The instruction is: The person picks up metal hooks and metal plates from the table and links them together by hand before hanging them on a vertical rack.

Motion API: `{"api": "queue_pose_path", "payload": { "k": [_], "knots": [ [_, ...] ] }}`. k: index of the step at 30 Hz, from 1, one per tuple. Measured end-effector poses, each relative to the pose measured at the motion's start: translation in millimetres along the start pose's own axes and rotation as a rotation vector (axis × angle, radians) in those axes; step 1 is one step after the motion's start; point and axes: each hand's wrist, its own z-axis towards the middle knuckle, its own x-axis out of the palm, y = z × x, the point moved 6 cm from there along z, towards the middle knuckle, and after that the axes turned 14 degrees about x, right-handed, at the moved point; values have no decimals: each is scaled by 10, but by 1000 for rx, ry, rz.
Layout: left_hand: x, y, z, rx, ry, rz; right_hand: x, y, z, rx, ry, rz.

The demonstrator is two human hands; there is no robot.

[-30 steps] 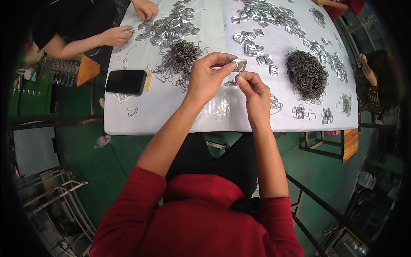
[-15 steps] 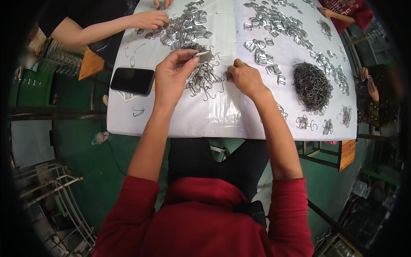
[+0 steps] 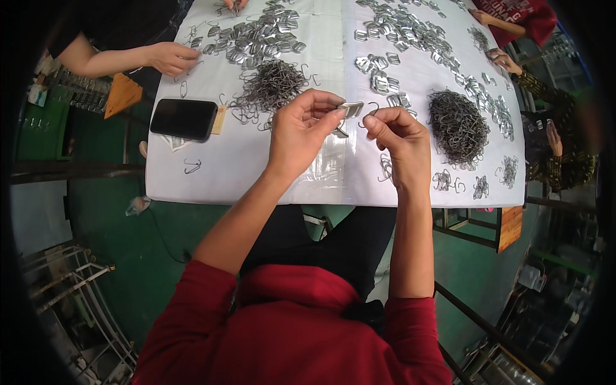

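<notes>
Over the middle of the table, my left hand (image 3: 303, 131) pinches a silver metal buckle plate (image 3: 353, 109) between thumb and fingertips. A darker metal bit shows just below it, too small to make out. Close by on the right, my right hand (image 3: 403, 136) grips a thin bent wire hook (image 3: 375, 106) with thumb and forefinger. The hook's curved end points up near the plate; whether the two touch, I cannot tell. Beyond my left hand lies a tangled pile of wire hooks (image 3: 273, 85). A larger hook heap (image 3: 457, 128) sits to the right of my right hand.
Loose silver buckle plates (image 3: 260, 37) spread over the white-covered table (image 3: 218, 183), with more plates (image 3: 410, 29) across the far right. A black phone (image 3: 183, 120) lies at left. Co-workers' hands are at the left (image 3: 173, 59) and right (image 3: 505, 61) edges.
My left hand has moved right, away from the hook pile, with the plate. My right hand has lifted and turned, now showing a hook. The left co-worker's nearer hand has shifted left.
</notes>
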Motion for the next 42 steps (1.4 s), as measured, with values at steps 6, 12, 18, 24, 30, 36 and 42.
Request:
{"api": "queue_pose_path", "payload": {
  "k": [6, 12, 18, 24, 30, 36, 42],
  "knots": [
    [312, -50, -11, 62, 43, -18, -207, 7, -5, -190, -151, 3],
    [629, -33, 39, 138, 214, 22, -454, 107, -122, -332, -119, 286],
    [1150, 692, 424, 395, 430, 491, -992, 437, -370, -470, -285, 213],
    [1846, 1180, 400, 597, 562, 930, -1321, 444, -486, -408, -447, 141],
    [1726, 1096, 473, 395, 649, 876, -1231, 305, -515, -380, -334, 232],
    [1240, 915, 571, 160, 588, 498, -923, 105, -386, -308, -259, 154],
    [854, -136, 549, 41, 508, 99, -593, -22, -191, -272, -238, 53]
  ]
}}
